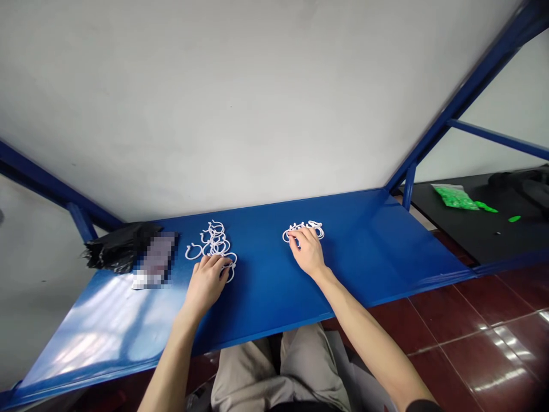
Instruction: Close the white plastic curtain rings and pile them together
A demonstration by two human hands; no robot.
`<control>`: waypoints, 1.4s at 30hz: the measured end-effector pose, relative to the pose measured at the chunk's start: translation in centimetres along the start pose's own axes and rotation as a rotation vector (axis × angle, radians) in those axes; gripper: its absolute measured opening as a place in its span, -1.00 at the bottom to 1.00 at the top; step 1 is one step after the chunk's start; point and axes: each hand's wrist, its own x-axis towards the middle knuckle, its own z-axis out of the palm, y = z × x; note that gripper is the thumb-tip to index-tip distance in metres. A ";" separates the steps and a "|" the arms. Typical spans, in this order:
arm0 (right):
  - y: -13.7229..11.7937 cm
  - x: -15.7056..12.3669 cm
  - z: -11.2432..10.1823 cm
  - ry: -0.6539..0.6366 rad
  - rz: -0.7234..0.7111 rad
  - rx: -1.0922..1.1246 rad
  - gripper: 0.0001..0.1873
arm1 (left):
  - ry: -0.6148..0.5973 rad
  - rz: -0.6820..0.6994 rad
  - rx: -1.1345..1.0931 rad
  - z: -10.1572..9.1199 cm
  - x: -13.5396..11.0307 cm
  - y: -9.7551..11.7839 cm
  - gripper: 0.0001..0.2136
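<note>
The left hand (209, 280) curls over white rings (219, 246) on the blue bench (373, 246); the right hand (305, 247) bends over a second cluster (319, 232), both grips unclear; likely light and stiff, they suit a rim pinch.

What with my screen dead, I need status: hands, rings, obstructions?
Left hand at left rings; right hand at right rings; grips unclear. Black bag farther left, not obstructing.

The single head-worn camera looks forward and down from above the person's lap (306, 366), across the blue bench (266, 289) to the pale wall (257, 103) behind. It sits near, with the left hand (208, 284) and the right hand (307, 252) below mid-frame.
</note>
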 end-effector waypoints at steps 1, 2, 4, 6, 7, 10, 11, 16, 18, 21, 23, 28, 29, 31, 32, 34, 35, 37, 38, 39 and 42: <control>-0.2 -0.1 0.1 -0.016 -0.012 0.004 -0.76 | -0.001 -0.001 0.005 0.1 0.0 0.0 -0.84; -0.3 -0.1 0.2 -0.033 -0.025 0.010 -0.76 | 0.010 -0.004 0.000 0.1 0.0 0.0 -0.84; -0.7 -0.3 0.5 -0.072 -0.054 0.024 -0.75 | 0.061 -0.012 -0.041 0.1 0.1 -0.1 -0.81; -1.1 -0.5 0.8 -0.123 -0.082 0.044 -0.75 | 0.120 -0.021 -0.124 -0.1 0.2 0.0 -0.78; -1.3 -0.6 1.0 -0.147 -0.094 0.055 -0.74 | 0.145 -0.030 -0.170 -0.3 0.3 0.1 -0.76; -1.9 -0.9 1.4 -0.209 -0.131 0.098 -0.73 | 0.224 -0.095 -0.269 -1.2 0.4 0.8 -0.75; -2.0 -1.0 1.5 -0.223 -0.142 0.118 -0.73 | 0.260 -0.122 -0.281 -1.4 0.4 1.2 -0.76; -2.9 -1.3 1.5 -0.305 -0.046 0.359 -0.77 | 0.303 0.020 -0.328 -1.0 0.4 3.7 -0.78; -3.2 -1.3 1.3 -0.349 0.053 0.490 -0.72 | 0.190 0.186 -0.381 -0.3 0.8 4.9 -0.71; -3.4 -1.1 1.2 -0.347 0.159 0.591 -0.70 | 0.055 0.357 -0.453 0.9 1.9 6.5 -0.65; -3.2 -1.1 1.4 -0.302 0.215 0.593 -0.76 | 0.041 0.378 -0.479 1.6 2.5 7.4 -0.68; -2.9 -1.2 1.8 -0.266 0.265 0.649 -0.77 | 0.204 0.180 -0.536 2.7 2.6 9.0 -0.86; -3.0 -1.2 1.8 -0.271 0.251 0.660 -0.73 | 0.269 0.081 -0.554 3.0 2.4 9.1 -0.90; -3.2 -1.3 1.7 -0.282 0.218 0.673 -0.66 | 0.328 -0.121 -0.614 3.4 2.3 9.2 -0.89; -3.3 -1.3 1.7 -0.287 0.201 0.671 -0.65 | 0.302 -0.201 -0.665 3.5 2.3 9.1 -0.86; -3.5 -1.4 1.6 -0.293 0.173 0.650 -0.66 | 0.179 -0.313 -0.798 3.7 2.4 8.8 -0.78; -3.6 -1.4 1.6 -0.297 0.164 0.634 -0.67 | 0.119 -0.351 -0.870 3.7 2.5 8.7 -0.75; -3.7 -1.5 1.6 -0.306 0.156 0.610 -0.67 | 0.064 -0.408 -1.005 3.6 2.8 8.6 -0.70; -3.7 -1.5 1.6 -0.313 0.157 0.608 -0.67 | 0.060 -0.423 -1.058 3.5 2.8 8.5 -0.68; -3.7 -1.6 1.6 -0.323 0.161 0.610 -0.68 | 0.064 -0.430 -1.098 3.5 2.9 8.5 -0.67; -3.9 -1.6 1.7 -0.357 0.198 0.655 -0.72 | 0.095 -0.435 -1.157 3.5 2.8 8.6 -0.66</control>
